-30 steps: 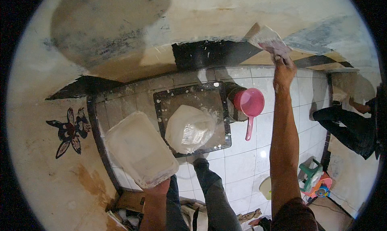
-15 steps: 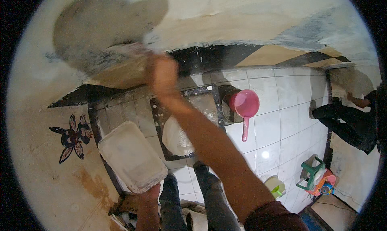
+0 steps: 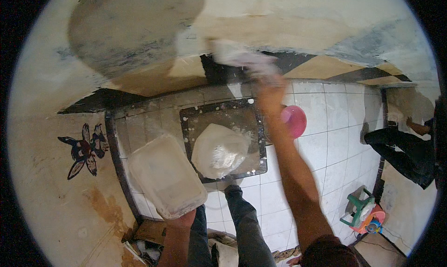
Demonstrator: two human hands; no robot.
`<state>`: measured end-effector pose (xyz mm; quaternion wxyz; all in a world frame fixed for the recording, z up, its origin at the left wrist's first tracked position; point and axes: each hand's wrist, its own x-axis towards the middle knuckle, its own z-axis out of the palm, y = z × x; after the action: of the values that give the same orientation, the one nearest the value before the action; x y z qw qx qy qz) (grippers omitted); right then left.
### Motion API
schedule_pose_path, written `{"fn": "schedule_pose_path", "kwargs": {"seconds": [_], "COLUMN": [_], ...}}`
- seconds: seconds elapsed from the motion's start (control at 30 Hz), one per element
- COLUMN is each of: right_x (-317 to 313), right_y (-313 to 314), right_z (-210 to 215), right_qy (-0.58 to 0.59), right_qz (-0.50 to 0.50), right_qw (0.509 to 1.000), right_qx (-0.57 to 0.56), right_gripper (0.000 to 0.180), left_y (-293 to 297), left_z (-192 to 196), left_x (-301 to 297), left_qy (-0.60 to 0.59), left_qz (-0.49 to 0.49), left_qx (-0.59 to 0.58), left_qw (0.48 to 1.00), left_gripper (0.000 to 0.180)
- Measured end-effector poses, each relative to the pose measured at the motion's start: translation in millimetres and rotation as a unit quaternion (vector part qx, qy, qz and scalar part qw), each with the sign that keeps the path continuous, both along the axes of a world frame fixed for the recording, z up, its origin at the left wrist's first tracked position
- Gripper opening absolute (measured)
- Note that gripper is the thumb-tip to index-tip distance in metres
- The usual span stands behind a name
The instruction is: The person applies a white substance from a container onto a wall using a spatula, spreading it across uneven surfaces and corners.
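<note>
Nearest, below the dark square board with the white-spotted black rim [image 3: 205,112], are two legs in dark grey trousers [image 3: 251,234], the right foot touching or just short of the board's lower edge. To the left of the board, one whitish rectangular plastic tub [image 3: 167,178] is held up in the left hand [image 3: 186,218], which grips the tub's near end, its fingers mostly hidden underneath. The tub's inside is coated in pale paste.

On the board sits one white plastic bag [image 3: 219,150], bulging and partly shiny. Right of the board, one pink round plastic dipper [image 3: 295,121] shows its bowl, partly covered by the right forearm.

Beyond the board's upper right corner, the right hand [image 3: 271,87] is closed around one wide, pale flat scraper [image 3: 240,55]. Both are smeared by blur, so I cannot tell whether the blade's edge touches the beige wall [image 3: 288,29] that rises above the board, with black painted shapes low on it.

Well to the right of the board stand one green plastic stool [image 3: 357,208] and one orange-red basin [image 3: 375,216], close together. Farthest right of the board is one other person in dark trousers [image 3: 400,146], an arm reaching toward the wall there.
</note>
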<state>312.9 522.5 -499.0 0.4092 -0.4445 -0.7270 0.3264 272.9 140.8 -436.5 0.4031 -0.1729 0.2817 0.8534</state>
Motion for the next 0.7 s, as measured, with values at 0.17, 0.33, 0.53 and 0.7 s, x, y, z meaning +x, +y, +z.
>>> {"fn": "schedule_pose_path", "kwargs": {"seconds": [0.17, 0.33, 0.53, 0.7], "right_x": [-177.1, -151.2, 62.6, 88.5], "right_y": [-127.6, -62.1, 82.1, 24.2], "right_z": [14.5, -2.0, 60.3, 63.7], "right_qy": [0.056, 0.128, 0.2, 0.038], "right_qz": [0.072, 0.011, -0.062, -0.054], "right_qw": [0.996, 0.989, 0.978, 0.99], "right_qx": [0.003, -0.067, 0.0, -0.122], "right_gripper": [0.029, 0.035, 0.019, 0.019], "left_y": [-19.5, -40.9, -37.5, -42.2], "left_z": [-3.8, -19.8, -0.5, 4.8], "left_x": [-4.9, -1.7, -5.4, -11.4], "left_qy": [0.009, 0.006, -0.007, -0.029], "left_qz": [0.006, 0.016, 0.017, 0.012], "left_qx": [-0.013, -0.015, -0.002, -0.018], "left_qw": [1.0, 1.0, 1.0, 0.999], "left_gripper": [0.065, 0.065, 0.066, 0.064]}}
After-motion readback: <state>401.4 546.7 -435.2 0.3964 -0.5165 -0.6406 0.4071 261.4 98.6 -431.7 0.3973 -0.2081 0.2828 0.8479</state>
